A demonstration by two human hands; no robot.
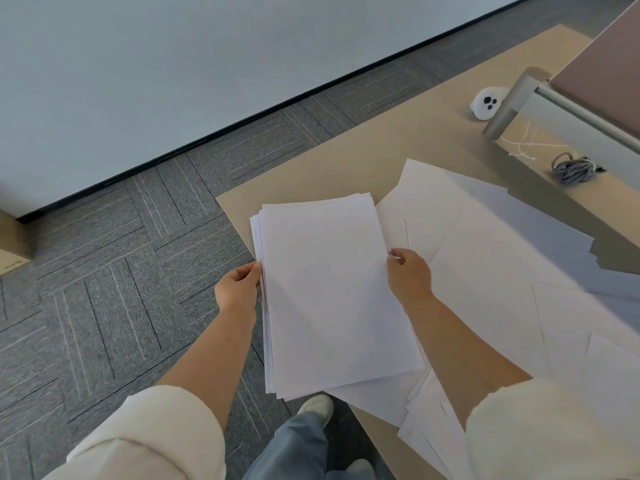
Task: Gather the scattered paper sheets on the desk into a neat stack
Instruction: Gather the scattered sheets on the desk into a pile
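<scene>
A stack of white paper sheets (pixel 329 289) lies at the left edge of the tan desk (pixel 363 150), its edges slightly uneven and its near end overhanging the desk corner. My left hand (pixel 239 289) grips the stack's left edge. My right hand (pixel 408 275) pinches its right edge, thumb on top. More loose white sheets (pixel 519 271) are spread across the desk to the right, overlapping one another, some under my right forearm.
A small white round gadget with dark dots (pixel 486 103) sits at the far side of the desk beside a grey metal post (pixel 509 105). A coiled grey cable (pixel 573 168) and white cord lie near it. Grey carpet tiles (pixel 104 271) lie left of the desk.
</scene>
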